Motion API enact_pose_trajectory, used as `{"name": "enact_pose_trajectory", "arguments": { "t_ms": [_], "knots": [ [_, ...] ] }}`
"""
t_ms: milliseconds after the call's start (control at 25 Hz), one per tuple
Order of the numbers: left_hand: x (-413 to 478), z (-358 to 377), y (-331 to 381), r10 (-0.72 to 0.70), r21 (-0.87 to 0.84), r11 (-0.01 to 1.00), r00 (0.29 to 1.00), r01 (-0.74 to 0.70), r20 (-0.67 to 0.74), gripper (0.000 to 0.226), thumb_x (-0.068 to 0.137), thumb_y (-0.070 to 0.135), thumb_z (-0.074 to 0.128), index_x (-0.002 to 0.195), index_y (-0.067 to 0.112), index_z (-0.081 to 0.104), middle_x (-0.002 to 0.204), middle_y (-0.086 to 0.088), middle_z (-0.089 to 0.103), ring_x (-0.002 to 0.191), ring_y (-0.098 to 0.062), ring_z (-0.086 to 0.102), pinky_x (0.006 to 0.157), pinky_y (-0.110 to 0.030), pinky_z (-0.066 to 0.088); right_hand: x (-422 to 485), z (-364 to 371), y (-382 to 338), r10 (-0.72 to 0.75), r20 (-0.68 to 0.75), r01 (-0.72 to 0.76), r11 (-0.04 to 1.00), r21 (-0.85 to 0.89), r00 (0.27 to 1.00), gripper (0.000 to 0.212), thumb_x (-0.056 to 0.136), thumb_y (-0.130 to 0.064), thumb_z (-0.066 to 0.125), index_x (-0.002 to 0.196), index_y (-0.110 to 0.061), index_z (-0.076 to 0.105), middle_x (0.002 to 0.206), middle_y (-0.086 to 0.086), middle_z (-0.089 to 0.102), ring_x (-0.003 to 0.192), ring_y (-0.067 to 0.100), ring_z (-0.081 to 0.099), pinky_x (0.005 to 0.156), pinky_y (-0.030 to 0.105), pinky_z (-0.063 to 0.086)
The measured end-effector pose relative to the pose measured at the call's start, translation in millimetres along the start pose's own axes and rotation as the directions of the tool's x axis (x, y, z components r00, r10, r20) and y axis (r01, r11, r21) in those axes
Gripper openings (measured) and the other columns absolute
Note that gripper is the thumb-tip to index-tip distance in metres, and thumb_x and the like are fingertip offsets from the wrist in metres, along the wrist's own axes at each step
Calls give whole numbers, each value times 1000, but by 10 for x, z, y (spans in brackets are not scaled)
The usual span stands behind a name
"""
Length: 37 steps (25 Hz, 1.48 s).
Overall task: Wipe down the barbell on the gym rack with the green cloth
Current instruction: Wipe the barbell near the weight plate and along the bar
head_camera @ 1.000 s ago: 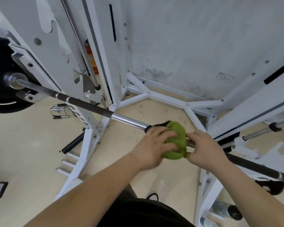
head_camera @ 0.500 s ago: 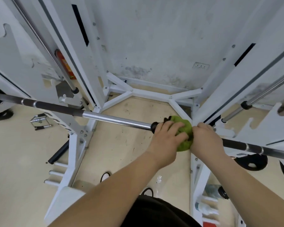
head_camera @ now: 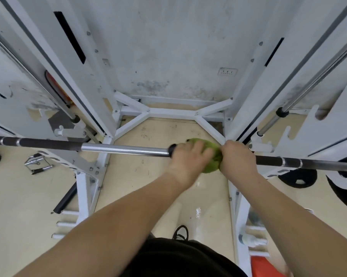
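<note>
Barbell [head_camera: 124, 150]: horizontal across the white gym rack [head_camera: 92, 108], chrome and dark knurled sections. Green cloth [head_camera: 213, 156]: bunched around the bar near its middle. Left hand [head_camera: 190, 158]: grip closed over cloth and bar. Right hand [head_camera: 237, 158]: grip closed on cloth and bar, touching the left. Weight plate [head_camera: 297, 177]: on the floor at right.

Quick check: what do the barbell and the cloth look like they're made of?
Barbell: metal, likely steel. Its middle stretch is bright and mirror-like, probably chromed; the stretches either side are dark and matte, maybe coated or knurled, too blurred to say. Cloth: soft green fabric, bunched and fuzzy-looking, possibly microfiber.
</note>
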State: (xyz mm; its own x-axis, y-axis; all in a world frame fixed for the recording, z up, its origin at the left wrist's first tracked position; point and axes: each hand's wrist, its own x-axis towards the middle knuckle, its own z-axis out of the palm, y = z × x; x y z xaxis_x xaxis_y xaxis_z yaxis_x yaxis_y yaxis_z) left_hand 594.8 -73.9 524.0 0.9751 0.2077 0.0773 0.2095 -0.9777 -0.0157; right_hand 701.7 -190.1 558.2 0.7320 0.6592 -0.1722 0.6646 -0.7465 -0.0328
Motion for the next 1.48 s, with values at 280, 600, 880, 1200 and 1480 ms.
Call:
{"name": "enact_pose_trajectory", "arguments": {
  "t_ms": [280,600,880,1200,1480],
  "knots": [
    [-533,86,-623,-174,-288,951,961,107,-215,46,69,3,71,110,22,65,122,-3,63,101,-33,60,79,-43,49,157,-282,-4,-38,166,7,983,185,985,50,84,-18,69,133,-25,65,126,-3,66,110,22,64,86,38,57],
    [-990,221,-1126,-725,-714,-689,157,-128,671,22,81,14,53,102,11,56,88,-23,63,72,-34,65,71,-43,56,181,-22,-770,-273,92,241,933,266,958,14,88,-26,62,99,-25,71,92,-6,59,83,18,59,59,29,46],
    [-341,187,297,-153,-317,-928,577,195,802,41,83,3,50,121,-5,65,124,-30,68,119,-44,64,102,-53,53,-63,-81,-76,-109,-30,111,989,94,994,37,79,-21,63,114,-23,72,103,-1,60,103,26,56,75,38,54],
    [-472,11,-465,-522,-530,-842,399,-100,754,23,71,-4,44,86,-2,61,86,-23,58,73,-31,57,72,-37,51,-71,-44,67,-17,-32,18,999,28,999,16,88,-16,62,93,-17,76,88,-1,52,85,21,51,59,31,42],
    [-319,-323,-76,-270,-428,-864,474,265,838,20,93,9,63,112,5,68,104,-17,73,97,-32,72,80,-48,64,8,-140,-27,116,53,-116,993,-1,992,17,83,-12,65,85,-24,77,72,-1,58,69,19,54,51,26,41]
  ]
}}
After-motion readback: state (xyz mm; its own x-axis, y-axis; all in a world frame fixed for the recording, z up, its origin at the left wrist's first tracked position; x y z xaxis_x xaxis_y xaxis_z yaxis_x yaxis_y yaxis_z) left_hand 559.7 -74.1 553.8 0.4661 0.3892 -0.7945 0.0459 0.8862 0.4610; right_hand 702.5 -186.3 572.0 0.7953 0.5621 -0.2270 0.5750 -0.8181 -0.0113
